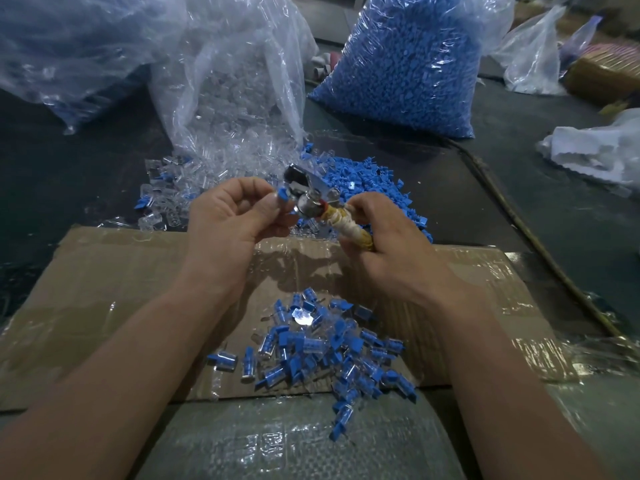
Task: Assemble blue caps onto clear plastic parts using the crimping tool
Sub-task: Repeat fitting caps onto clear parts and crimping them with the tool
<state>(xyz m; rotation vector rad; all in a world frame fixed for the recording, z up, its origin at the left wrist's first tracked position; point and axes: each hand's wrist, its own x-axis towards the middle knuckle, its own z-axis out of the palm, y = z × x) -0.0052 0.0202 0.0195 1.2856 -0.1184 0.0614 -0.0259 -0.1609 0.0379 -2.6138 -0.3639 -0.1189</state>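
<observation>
1. The left hand [225, 216] pinches a small blue cap [283, 195] between thumb and fingertips and holds it against the metal head of the crimping tool [311, 199]. Whether a clear part already sits under the cap cannot be told.
2. The right hand [391, 251] grips the tool by its handle [349, 226], which is wrapped in pale cloth or tape, with the fingers curled round it. Both hands are raised above the far edge of the cardboard sheet [121, 271].
3. On the near half of the cardboard lies a heap of assembled pieces [329, 351], blue caps seated in clear bodies.
4. Beyond the cardboard's far edge, on the dark surface [69, 161], loose blue caps [367, 181] are spread out. Beside them, clear plastic parts [194, 174] spill from an open bag [235, 74]. Farther beyond the cardboard stands a full bag of blue caps [405, 64].
5. The pieces look very light, rigid and smooth, so they would likely slip or flick away under a loose pinch. They are probably best taken by the flat sides of the cap, leaving the joint free for the tool head.
6. The clear bodies seem thin-walled and might crack if squeezed off-centre. The padded handle looks like the sensible place to hold the tool, well back from the metal head.
</observation>
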